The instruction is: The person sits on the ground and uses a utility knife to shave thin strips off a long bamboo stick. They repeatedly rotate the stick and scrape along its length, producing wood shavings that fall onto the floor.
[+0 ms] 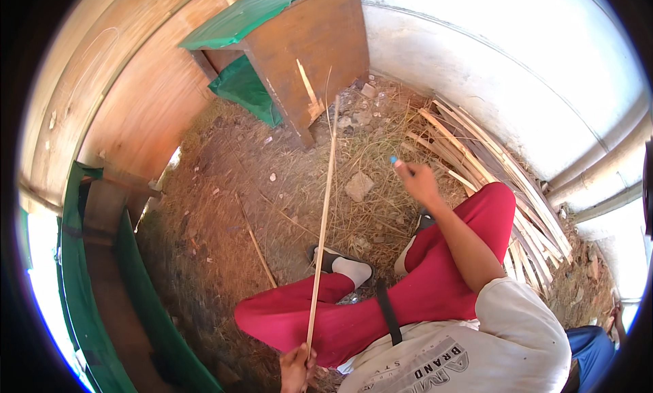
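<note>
The right leg (469, 223) partly hides piled strips (469, 151). A long strip (325, 236) crosses the lap, pinched low by the left hand's (294, 368) fingers. The right hand (420, 183) curls by an indistinct blue bit (394, 159); whether its fingers grip, I cannot tell.

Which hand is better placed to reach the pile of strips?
Probably the right hand: it looks nearer the pile of strips, though something blue shows there; the left hand holds a long, thin strip.
</note>
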Motion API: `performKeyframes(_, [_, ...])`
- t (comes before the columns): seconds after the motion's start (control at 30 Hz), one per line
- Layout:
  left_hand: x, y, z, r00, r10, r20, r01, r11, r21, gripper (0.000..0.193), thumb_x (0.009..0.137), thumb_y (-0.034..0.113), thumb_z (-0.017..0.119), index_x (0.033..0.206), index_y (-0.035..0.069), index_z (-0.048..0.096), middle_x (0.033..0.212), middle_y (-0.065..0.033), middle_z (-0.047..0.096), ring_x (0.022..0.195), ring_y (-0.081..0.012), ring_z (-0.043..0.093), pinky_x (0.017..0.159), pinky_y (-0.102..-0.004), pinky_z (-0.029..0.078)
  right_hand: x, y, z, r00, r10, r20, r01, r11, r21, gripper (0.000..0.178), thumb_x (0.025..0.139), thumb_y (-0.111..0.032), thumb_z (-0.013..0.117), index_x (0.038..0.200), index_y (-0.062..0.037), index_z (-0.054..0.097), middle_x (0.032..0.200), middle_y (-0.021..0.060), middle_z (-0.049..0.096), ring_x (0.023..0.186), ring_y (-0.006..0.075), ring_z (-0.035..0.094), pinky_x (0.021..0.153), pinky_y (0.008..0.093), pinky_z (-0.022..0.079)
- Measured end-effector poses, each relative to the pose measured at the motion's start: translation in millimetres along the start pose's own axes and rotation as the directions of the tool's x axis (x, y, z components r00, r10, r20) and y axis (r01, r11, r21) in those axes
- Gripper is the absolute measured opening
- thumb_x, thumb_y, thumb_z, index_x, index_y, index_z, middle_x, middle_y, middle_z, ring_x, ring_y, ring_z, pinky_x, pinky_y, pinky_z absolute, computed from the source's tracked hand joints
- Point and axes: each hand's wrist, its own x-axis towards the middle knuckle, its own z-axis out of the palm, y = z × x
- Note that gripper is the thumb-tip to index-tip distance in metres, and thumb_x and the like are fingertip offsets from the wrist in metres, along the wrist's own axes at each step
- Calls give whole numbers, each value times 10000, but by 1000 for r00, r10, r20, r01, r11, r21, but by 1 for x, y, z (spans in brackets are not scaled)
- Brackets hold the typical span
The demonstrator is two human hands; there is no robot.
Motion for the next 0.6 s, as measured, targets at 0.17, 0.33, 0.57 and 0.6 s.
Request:
performKeyframes(0.17, [54, 33, 42, 976, 62, 209, 8, 949, -315, 349, 1098, 297, 493, 916, 9, 572, 615, 15, 438, 426, -69, 356, 375, -242, 250, -65, -57, 15, 910, -312, 274, 265, 945, 193, 481, 975, -512, 631, 1005, -55, 781, 620, 177, 625, 561, 294, 633, 567, 416, 494])
performKeyframes(0.33, [120, 84, 92, 941, 105, 322, 24, 928, -373, 328, 1094, 306, 498, 928, 31, 566, 634, 22, 442, 430, -61, 355, 369, -227, 261, -87, -69, 8, 810, -470, 349, 439, 882, 170, 416, 968, -493, 644, 1041, -117, 804, 575, 132, 621, 511, 293, 628, 536, 415, 501])
performKeyframes(0.57, [157, 118, 141, 895, 118, 431, 81, 905, -417, 318, 1091, 321, 496, 933, 48, 547, 623, 40, 423, 406, -35, 320, 343, -206, 217, -89, -63, 4, 812, -452, 369, 473, 880, 38, 362, 954, -437, 678, 1034, -106, 800, 731, 141, 718, 601, 318, 684, 566, 427, 530])
performKeyframes(0.6, [158, 118, 143, 889, 118, 443, 89, 903, -420, 319, 1091, 321, 497, 932, 48, 546, 622, 40, 423, 406, -35, 320, 342, -205, 218, -89, -61, 4, 815, -464, 347, 487, 873, 23, 363, 948, -441, 683, 1029, -107, 800, 735, 141, 719, 604, 317, 687, 563, 429, 531])
